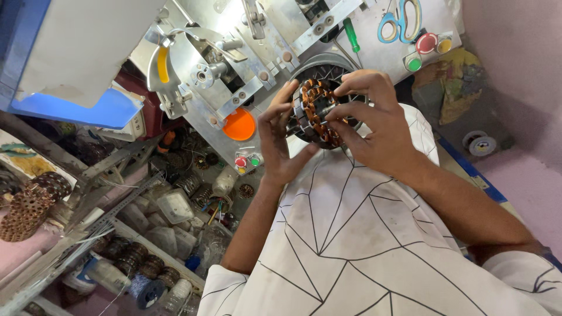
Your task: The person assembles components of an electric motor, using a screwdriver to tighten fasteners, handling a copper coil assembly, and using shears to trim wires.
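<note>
1. left hand (pixel 280 143) sits at 9 o'clock of the wound stator (pixel 315 113); fingers curl partly round its rim, thumb pressed to the near edge, gripping it.
2. right hand (pixel 374 126) sits at 3 o'clock of the stator; fingers half closed, fingertips (pixel 335 112) pinching the copper windings on its face.
3. the stator is held between both hands above the white patterned shirt (pixel 351 246), just in front of the metal winding machine (pixel 234 64).
4. orange disc (pixel 239 124) lies at 9 o'clock of the left hand, near.
5. scissors (pixel 400 20) hang at 1 o'clock of the stator, well apart.
6. red button (pixel 426 43) and green button (pixel 414 63) sit just below the scissors.
7. wound coils (pixel 146 263) line a shelf at 7 o'clock, well apart.
</note>
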